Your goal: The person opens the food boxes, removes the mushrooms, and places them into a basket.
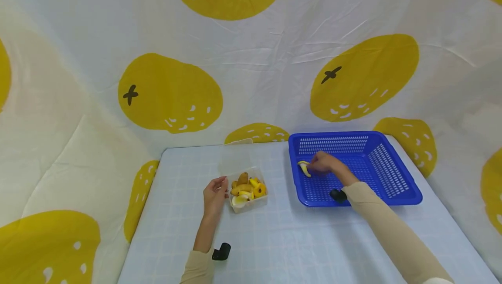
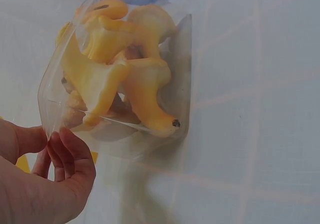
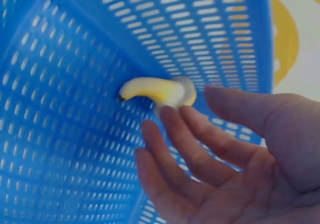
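The left hand (image 1: 214,192) pinches the 9 o'clock rim of a clear container (image 1: 248,207), while the right hand (image 1: 324,163), fingers spread, hovers close beside 1 banana-shaped piece (image 1: 304,170) at 9 o'clock inside the blue basket (image 1: 366,168).

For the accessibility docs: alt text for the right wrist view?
A right hand, fingers loosely bent, is beside a small yellow-and-white banana-shaped piece in a blue perforated basket; whether they touch is unclear. White fabric with yellow print shows beyond the rim.
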### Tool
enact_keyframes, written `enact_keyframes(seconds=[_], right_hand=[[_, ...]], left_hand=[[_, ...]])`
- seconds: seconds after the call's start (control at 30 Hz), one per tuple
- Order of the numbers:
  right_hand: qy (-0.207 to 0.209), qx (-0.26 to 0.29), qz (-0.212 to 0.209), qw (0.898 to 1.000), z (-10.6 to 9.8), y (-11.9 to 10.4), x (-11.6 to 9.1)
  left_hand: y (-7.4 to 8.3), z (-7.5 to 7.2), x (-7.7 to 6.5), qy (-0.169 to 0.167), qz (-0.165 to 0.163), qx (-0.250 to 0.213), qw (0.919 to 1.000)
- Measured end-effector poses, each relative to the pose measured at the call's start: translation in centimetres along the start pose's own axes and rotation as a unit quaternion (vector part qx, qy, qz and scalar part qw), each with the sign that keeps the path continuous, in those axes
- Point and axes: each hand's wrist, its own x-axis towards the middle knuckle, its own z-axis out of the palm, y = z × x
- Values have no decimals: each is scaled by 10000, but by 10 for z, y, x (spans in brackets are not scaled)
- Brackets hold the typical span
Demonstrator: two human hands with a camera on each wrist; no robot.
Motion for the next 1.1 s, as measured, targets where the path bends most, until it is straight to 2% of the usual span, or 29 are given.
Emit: enact_keyframes(seconds=[0.13,0.23,0.4,0.63,0.8,1.1], right_hand=[[333,134,-396,9986,-1,-4,-6],[610,426,-638,9952,0,-8,-9],[1125,839,-942,9856,3,-16,-14],[1724,996,-1303,9713,15,-29,-20],[1911,1193,-1545,9620,26,-41,-21],[1994,1329,-1820,9537,49,-63,-17]], left_hand=[[1,0,0,-30,-56,-13,10000],[1,0,1,-57,-83,-27,9999],[2,0,0,-66,-119,-36,9999],[2,1,-1,-57,-130,-76,9999],[2,1,-1,-55,-121,-111,9999],[1,1,0,-57,-163,-47,9998]])
